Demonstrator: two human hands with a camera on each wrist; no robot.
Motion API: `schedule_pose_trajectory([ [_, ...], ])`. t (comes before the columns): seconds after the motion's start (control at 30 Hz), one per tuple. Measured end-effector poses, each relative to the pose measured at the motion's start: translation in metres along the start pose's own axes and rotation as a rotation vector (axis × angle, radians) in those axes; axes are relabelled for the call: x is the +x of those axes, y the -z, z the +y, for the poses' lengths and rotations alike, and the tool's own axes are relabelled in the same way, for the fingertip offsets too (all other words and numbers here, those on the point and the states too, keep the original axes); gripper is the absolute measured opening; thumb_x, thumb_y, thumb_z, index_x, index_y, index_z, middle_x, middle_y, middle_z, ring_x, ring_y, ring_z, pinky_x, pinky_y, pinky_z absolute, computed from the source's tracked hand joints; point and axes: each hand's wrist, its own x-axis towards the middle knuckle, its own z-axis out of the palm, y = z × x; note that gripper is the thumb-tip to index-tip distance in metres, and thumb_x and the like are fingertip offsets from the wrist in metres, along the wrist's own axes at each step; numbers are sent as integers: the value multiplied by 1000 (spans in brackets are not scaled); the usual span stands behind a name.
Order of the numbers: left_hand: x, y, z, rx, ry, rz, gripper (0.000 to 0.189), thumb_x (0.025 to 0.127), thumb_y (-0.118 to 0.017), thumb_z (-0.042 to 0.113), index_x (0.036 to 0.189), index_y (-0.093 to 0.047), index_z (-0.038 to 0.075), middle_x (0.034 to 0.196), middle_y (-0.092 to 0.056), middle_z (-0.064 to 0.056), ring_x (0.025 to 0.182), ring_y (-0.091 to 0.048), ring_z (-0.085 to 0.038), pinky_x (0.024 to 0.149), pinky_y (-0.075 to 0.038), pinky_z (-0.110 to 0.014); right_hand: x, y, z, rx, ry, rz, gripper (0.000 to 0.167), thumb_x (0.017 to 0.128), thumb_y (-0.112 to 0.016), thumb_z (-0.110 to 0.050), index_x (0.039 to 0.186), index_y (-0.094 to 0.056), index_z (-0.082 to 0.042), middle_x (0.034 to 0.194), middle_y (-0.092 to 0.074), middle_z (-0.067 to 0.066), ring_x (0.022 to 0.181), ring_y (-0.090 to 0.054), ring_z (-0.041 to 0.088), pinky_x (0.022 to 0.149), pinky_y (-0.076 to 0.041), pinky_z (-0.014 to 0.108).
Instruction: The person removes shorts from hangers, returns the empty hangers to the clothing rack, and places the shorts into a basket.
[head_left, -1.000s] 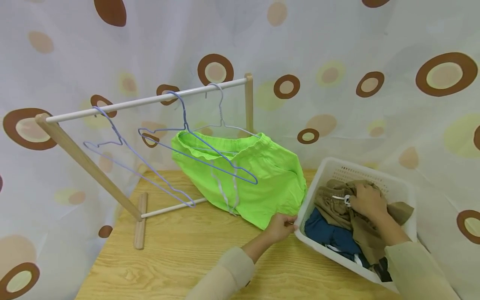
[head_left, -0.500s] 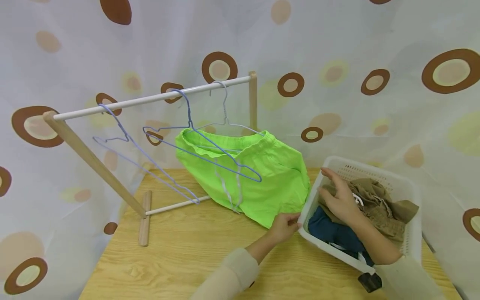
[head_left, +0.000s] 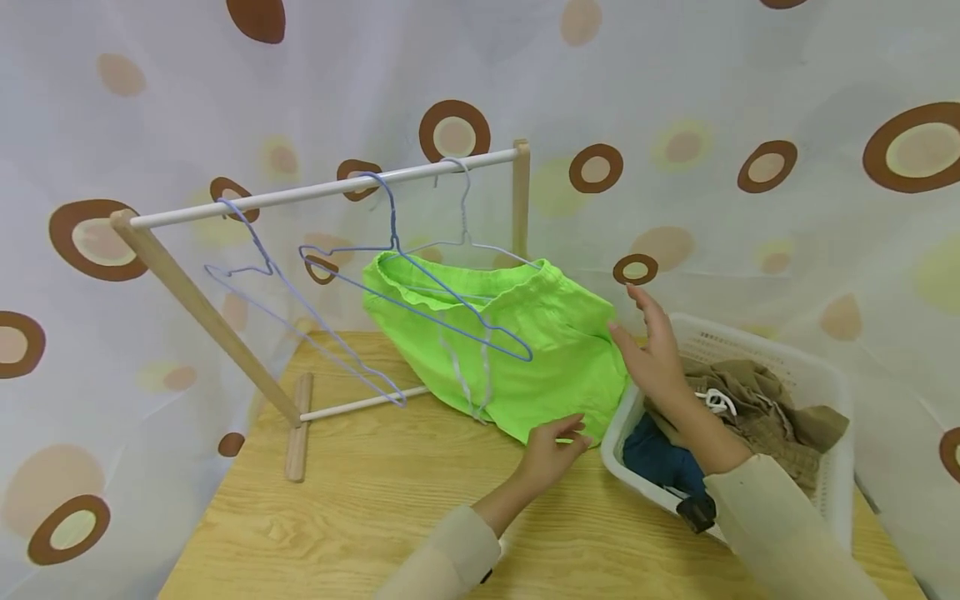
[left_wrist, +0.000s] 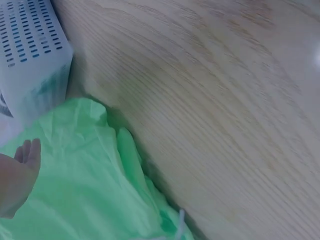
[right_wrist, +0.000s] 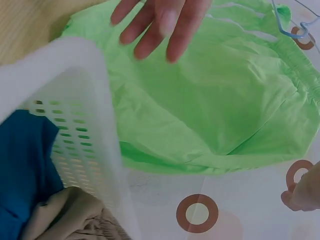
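Bright green drawstring shorts (head_left: pixel 555 367) hang by the waistband on a pale wire hanger (head_left: pixel 464 233), their lower part spread over the table. My left hand (head_left: pixel 555 454), fingers loosely extended, is at their lower hem. Beside their right side my right hand (head_left: pixel 656 354) is raised with its fingers spread, overlapping the near left rim of the white basket (head_left: pixel 617 433) in the head view. Neither hand holds anything. Inside the basket lie brown shorts (head_left: pixel 750 400) with a white drawstring and a dark blue garment (head_left: pixel 660 454), partly hidden by the right forearm.
A rack with a white rail (head_left: pixel 322 190) and wooden posts stands on the wooden table (head_left: pixel 360 517). Two bare blue wire hangers, a nearer one (head_left: pixel 258 250) and a middle one (head_left: pixel 393 225), hang from it. A dotted curtain (head_left: pixel 750 83) closes off the back.
My right hand has left the brown shorts in the basket and moved left and up to the green shorts' side. The left hand has let go of the basket's corner and shifted slightly left.
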Motion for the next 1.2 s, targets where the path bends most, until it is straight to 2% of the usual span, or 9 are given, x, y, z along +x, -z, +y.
schedule_pose_trajectory([
  [0.17,-20,32,24,-32,-94,91,38,88,-60,3,122,-52,-12,116,-59,-29,103,-59,-41,87,-52,-47,15,-6,-2,-11,24,-40,52,94,-50,-9,142,-32,0,142,-36,25,131,-31,41,106,-26,58],
  [0.27,-29,50,27,-37,-141,173,37,87,-60,0,120,-52,-14,117,-58,-30,104,-58,-42,87,-50,-50,20,-9,0,-27,16,-78,50,96,-48,-12,142,-32,0,140,-39,25,129,-35,40,105,-30,55],
  [0.4,-35,73,21,-56,-158,305,35,86,-60,-2,118,-53,-16,116,-59,-28,102,-59,-37,86,-51,-46,25,-14,3,-56,-7,-100,47,98,-47,-20,139,-36,1,137,-42,25,128,-38,40,102,-35,53],
  [0.6,-44,101,11,-84,-121,485,35,85,-59,-4,117,-52,-18,113,-60,-30,99,-59,-36,85,-54,-31,28,-19,5,-105,-23,-85,43,97,-47,-25,131,-48,2,135,-48,23,124,-44,38,100,-39,51],
  [0.73,-51,114,4,-92,-71,562,34,86,-60,-3,117,-53,-16,112,-61,-29,98,-60,-34,83,-53,-23,28,-22,7,-127,-29,-61,40,97,-50,-24,126,-52,4,129,-53,25,118,-49,39,97,-41,51],
  [0.87,-59,129,-5,-65,-47,618,31,86,-60,-1,114,-56,-15,110,-62,-28,95,-62,-23,80,-52,-19,27,-25,8,-144,-20,-40,37,95,-52,-20,122,-56,5,124,-56,25,112,-53,37,94,-45,45],
  [0.97,-65,142,-13,-39,-55,663,28,86,-60,-2,110,-57,-17,108,-62,-30,91,-61,-11,78,-52,-17,27,-27,9,-150,-16,-14,33,94,-54,-18,117,-60,5,116,-62,24,91,-62,19,81,-49,25],
  [1.07,-73,158,-20,-12,-66,727,26,85,-60,-6,107,-57,-18,104,-62,-33,86,-59,1,74,-50,-13,26,-29,8,-133,-4,14,29,93,-56,-15,113,-63,5,107,-65,25,68,-52,-3,65,-40,9],
  [1.2,-83,181,-27,37,-65,851,24,85,-60,-7,105,-58,-19,101,-61,-35,83,-57,5,71,-48,-8,25,-32,7,-95,48,40,26,92,-56,-12,108,-65,7,96,-66,28,51,-40,-6,54,-35,10],
])
